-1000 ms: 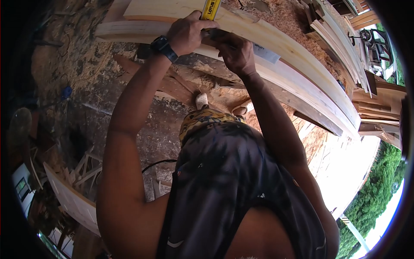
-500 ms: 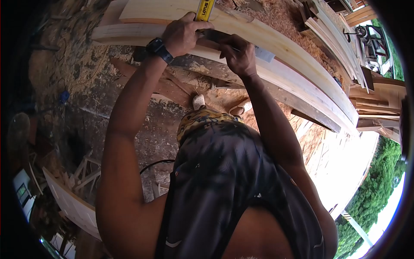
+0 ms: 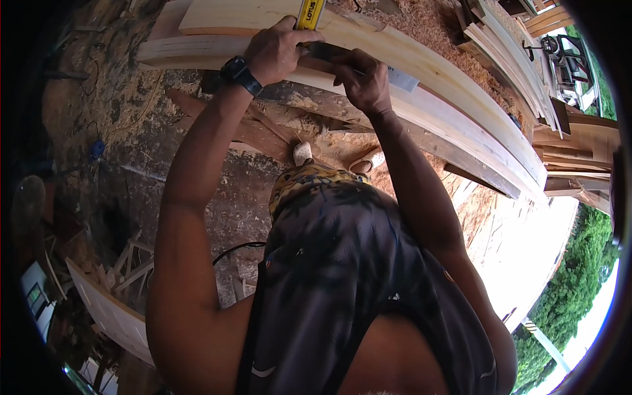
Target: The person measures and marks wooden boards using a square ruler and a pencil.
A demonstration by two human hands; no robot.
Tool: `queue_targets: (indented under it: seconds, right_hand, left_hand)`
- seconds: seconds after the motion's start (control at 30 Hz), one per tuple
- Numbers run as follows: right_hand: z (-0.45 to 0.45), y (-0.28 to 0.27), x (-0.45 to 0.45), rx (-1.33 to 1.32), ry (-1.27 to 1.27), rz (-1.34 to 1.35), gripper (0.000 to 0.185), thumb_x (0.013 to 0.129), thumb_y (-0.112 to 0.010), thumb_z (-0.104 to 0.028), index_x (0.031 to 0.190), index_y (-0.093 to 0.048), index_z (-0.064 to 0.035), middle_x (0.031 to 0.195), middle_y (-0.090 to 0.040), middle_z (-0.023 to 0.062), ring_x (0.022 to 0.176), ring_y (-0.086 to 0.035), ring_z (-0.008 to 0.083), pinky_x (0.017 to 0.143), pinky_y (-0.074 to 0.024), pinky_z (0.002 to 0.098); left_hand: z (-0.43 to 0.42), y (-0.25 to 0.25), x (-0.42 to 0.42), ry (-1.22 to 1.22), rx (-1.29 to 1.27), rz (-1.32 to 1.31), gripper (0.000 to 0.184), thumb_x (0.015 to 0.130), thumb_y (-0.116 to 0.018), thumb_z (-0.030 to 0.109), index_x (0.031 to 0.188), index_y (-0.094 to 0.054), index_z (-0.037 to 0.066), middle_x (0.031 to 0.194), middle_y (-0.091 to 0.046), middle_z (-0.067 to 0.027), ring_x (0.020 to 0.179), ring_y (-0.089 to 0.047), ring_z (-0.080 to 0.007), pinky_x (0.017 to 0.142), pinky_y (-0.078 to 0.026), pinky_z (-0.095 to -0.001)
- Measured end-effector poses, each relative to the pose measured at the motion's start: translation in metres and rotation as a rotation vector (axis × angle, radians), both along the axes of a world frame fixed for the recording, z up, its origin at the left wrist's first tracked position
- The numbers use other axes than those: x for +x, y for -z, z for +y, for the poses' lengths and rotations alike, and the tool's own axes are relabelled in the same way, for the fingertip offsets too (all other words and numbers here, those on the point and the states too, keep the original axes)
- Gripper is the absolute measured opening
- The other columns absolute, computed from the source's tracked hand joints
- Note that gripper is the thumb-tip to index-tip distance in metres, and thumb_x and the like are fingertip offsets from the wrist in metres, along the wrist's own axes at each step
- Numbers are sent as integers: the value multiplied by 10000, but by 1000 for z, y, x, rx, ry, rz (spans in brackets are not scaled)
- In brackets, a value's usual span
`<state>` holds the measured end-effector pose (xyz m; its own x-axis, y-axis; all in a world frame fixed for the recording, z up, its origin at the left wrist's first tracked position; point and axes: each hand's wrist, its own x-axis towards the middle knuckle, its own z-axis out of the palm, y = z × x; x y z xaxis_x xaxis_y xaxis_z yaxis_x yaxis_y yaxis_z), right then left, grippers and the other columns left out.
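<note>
At the top of the head view, my left hand (image 3: pixel 273 52) grips a try square with a yellow stock marked LOTUS (image 3: pixel 310 13). Its metal blade (image 3: pixel 403 81) lies along the pale wooden boards. My right hand (image 3: pixel 366 82) is closed in a pinch over the blade, and what its fingers hold, if anything, is too small to make out. Under both hands run a long plank (image 3: pixel 447 74) and a second board, its left end (image 3: pixel 187 49) showing beyond my left wrist. A dark watch (image 3: pixel 241 75) is on that wrist.
Stacked timber (image 3: pixel 510 59) lies at the upper right, and more boards (image 3: pixel 579 151) are below it. Wood shavings (image 3: pixel 421 29) cover the ground past the planks. Wooden pieces (image 3: pixel 108 306) stand at the lower left. My feet (image 3: pixel 302 153) are close behind the boards.
Both hands and the try square keep nearly the same place on the boards. The whole view has shifted very slightly.
</note>
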<state>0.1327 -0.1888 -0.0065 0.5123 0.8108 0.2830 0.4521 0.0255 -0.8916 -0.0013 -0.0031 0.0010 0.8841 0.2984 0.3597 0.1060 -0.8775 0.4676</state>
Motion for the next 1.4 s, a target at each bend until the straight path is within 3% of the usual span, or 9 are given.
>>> queue_targets:
  seconds: [0.2,0.27,0.37,1.4]
  right_hand:
    - [-1,1,1,-11,2,23,184,885,-640,-95,952,-752,34,731,-735,144,648,-719,189,648,-577,323]
    - [-1,4,3,-74,-44,42,164,933,-637,-58,1004,-712,70,811,-753,142,681,-728,165,648,-589,299]
    - [1,7,3,-20,-59,-131,152,933,-642,-57,999,-715,59,817,-760,131,681,-730,161,646,-587,295]
    - [5,11,4,-9,-76,-226,182,943,-664,-79,1056,-723,51,864,-777,132,646,-721,152,607,-586,289]
  left_hand:
    - [0,0,0,11,-1,-9,353,875,-761,72,1204,-747,199,1040,-634,-114,927,-699,-340,797,-588,-436]
    - [0,0,0,6,1,-10,352,875,-762,75,1206,-746,197,1041,-634,-114,935,-699,-338,798,-586,-433]
    - [2,3,0,28,-6,-45,354,877,-758,70,1208,-744,195,1039,-634,-119,929,-696,-340,797,-582,-434]
    - [4,5,1,10,7,16,389,860,-772,69,1221,-745,211,1071,-643,-115,942,-693,-330,824,-583,-430]
